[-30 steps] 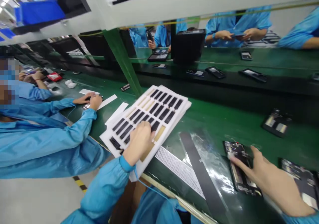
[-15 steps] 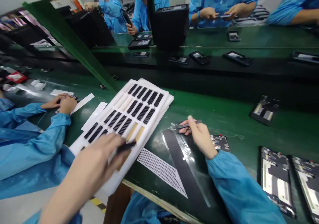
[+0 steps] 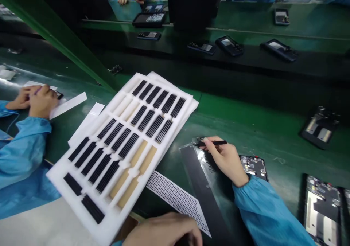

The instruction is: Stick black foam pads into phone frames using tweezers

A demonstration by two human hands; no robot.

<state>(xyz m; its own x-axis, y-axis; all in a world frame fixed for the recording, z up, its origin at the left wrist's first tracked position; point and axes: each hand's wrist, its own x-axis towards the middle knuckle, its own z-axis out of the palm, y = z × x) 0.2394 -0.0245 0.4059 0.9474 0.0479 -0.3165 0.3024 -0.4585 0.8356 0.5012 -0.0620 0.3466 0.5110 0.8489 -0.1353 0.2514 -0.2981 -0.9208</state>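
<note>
A white foam tray (image 3: 161,155) lies on the green bench, holding rows of black strips and several tan strips. My right hand (image 3: 225,162) pinches a slim black pen-like tool (image 3: 213,143), its tip resting on a clear film (image 3: 198,158) that carries a long black strip. Just right of that hand sits an opened phone board (image 3: 253,167). My left hand (image 3: 164,231) is at the bottom edge, next to the tray's lower corner, its fingers curled and partly cut off by the frame. A white perforated sheet (image 3: 175,196) lies between my hands.
At the left, a co-worker's hands (image 3: 35,102) rest on white paper strips (image 3: 68,105). Opened phones (image 3: 322,209) lie at the right. Across a dark gap, more phones (image 3: 229,45) and a black box (image 3: 191,5) stand on the far bench.
The view has tilted down. My left hand has dropped from above the tray to the bottom edge, and the black piece it held is out of sight. My right hand has lowered the tool to the film.
</note>
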